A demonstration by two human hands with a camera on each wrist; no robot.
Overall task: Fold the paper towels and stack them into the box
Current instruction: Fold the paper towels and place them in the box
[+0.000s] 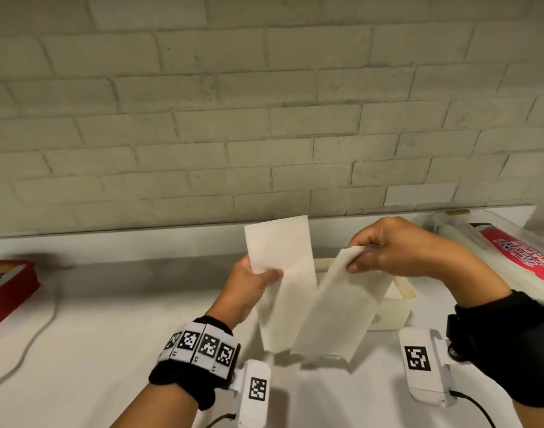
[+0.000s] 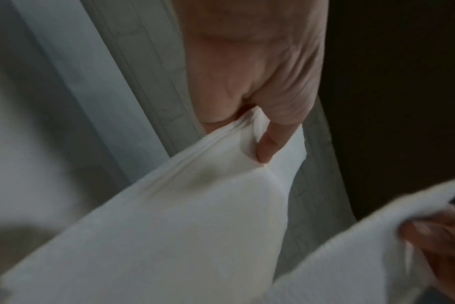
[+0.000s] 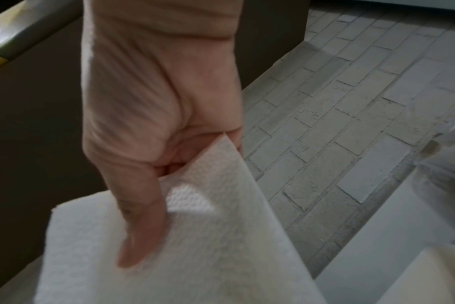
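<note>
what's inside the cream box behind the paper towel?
Cannot tell. The paper towel, held up by the left hand and right hand, covers most of the box; only its rim and right wall show.

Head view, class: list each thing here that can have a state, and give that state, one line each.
Paper towel: held in the air, bent into a V, not yet folded flat.
Left hand: pinches one end.
Right hand: pinches the other end.
Box: open-topped, behind the towel; contents hidden.
Red box: at the table's left edge, untouched.
</note>
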